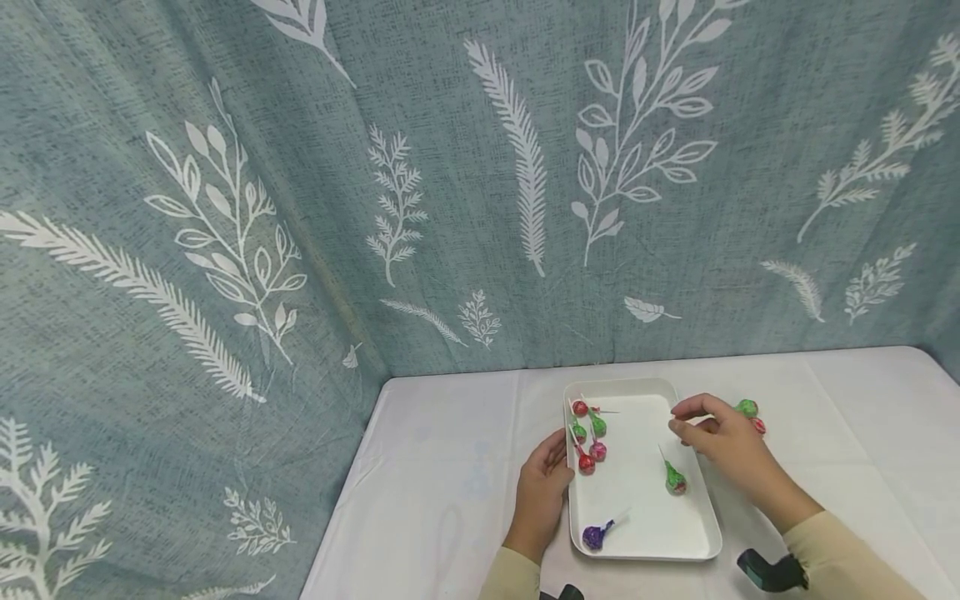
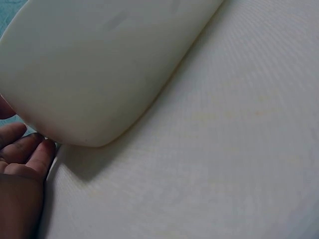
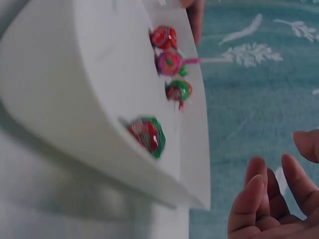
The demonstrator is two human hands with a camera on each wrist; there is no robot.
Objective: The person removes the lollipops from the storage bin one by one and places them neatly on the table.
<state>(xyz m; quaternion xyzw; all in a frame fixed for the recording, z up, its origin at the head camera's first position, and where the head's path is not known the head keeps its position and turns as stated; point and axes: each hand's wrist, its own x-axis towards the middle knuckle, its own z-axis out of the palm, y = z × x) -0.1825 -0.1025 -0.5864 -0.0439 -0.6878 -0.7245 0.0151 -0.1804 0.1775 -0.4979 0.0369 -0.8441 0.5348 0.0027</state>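
A white rectangular tray [image 1: 630,500] lies on the table with wrapped lollipops in it. My left hand [image 1: 542,492] grips the tray's left side, its fingers along the outer wall. Over the tray's right rim hovers my right hand [image 1: 716,437], fingers loosely bent and apart, holding nothing. A green lollipop [image 1: 676,481] lies in the tray just below that hand. Along the left wall sit several more, among them a pink lollipop [image 1: 597,451] and a red lollipop [image 1: 587,463]. In the tray's near left corner rests a purple lollipop [image 1: 593,536].
Right of the tray, partly behind the right hand, lie a green lollipop [image 1: 747,407] and a red one [image 1: 757,426]. A white cloth covers the table [image 1: 450,467]. Blue-green leaf-patterned curtains [image 1: 480,208] hang behind it and at the left.
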